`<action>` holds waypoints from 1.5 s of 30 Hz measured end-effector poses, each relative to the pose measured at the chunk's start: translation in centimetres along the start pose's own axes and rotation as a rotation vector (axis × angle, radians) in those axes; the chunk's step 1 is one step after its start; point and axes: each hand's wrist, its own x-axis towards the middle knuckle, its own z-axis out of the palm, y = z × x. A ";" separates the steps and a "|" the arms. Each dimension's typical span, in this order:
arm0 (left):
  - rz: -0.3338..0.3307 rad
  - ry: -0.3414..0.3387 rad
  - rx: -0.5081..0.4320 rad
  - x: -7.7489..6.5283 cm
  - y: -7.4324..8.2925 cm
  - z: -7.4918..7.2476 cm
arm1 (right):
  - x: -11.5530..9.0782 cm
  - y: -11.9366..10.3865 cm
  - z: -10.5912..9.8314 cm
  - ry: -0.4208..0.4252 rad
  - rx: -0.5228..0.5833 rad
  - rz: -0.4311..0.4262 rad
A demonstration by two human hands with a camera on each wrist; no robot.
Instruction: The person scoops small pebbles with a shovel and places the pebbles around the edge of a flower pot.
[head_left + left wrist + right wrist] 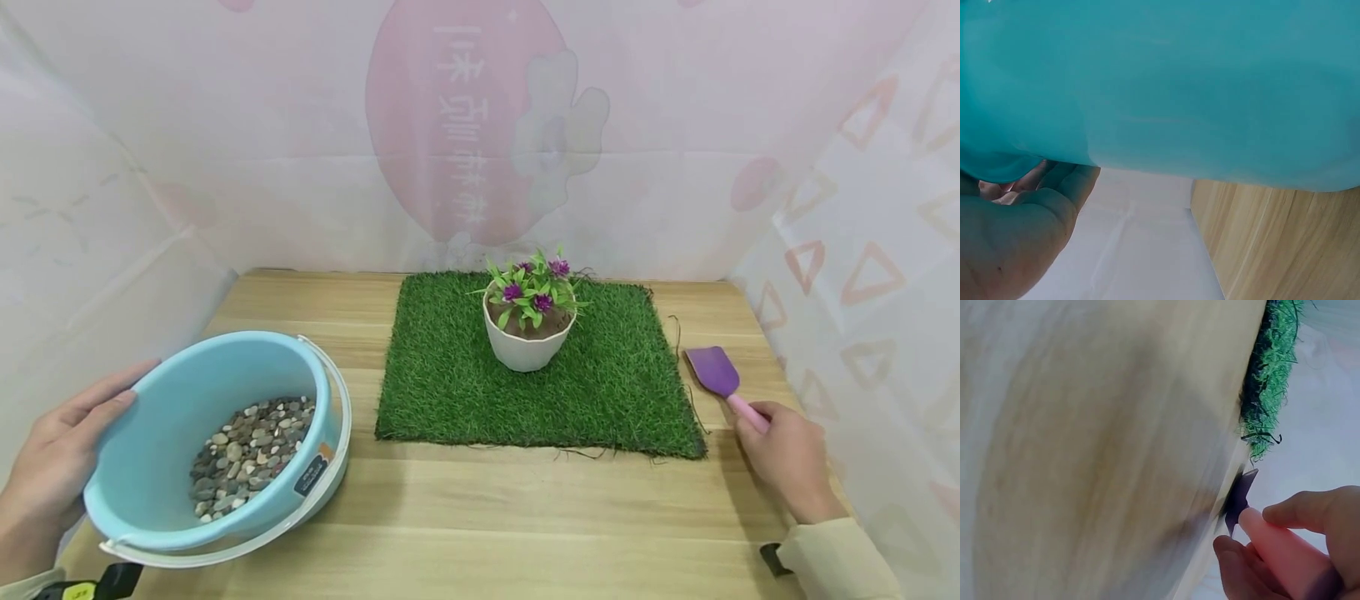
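Person at a tabletop (525, 508), with one grass mat (540, 408) as reference for position. One light-blue bucket (146, 467) stands left of the mat and nearer the person, separated from it by a strip of wood. One white bail (346, 408) hangs down along its right and near sides, and one dark label (311, 475) is fixed to its outer wall. Inside, to the left of the mat, lie many small pebbles (251, 450), grey, brown and whitish, too numerous to count. The left hand (71, 442), farther left of the mat than the bucket's middle, grips the rim, thumb and fingers closed over it. One shovel (716, 372), with a purple blade and a pink handle (747, 413), lies just right of the mat, blade toward the far end. The right hand (787, 454), near the mat's right front corner, pinches this handle between thumb and fingers, with no gap beyond its thickness. On the mat, toward its far side, stands one white pot (525, 352) holding brown soil, green leaves and four visible purple flowers (558, 267).
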 end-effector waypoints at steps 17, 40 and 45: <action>0.040 -0.014 0.042 -0.1 0.3 -0.1 | -0.3 -0.1 -1.0 0.088 0.086 0.091; 0.066 -0.014 -0.146 -0.9 0.9 1.5 | -0.1 -0.8 -1.7 0.101 0.139 0.096; 0.111 -0.031 -0.192 -1.3 1.0 2.2 | -0.2 -0.8 -1.7 0.113 0.146 0.081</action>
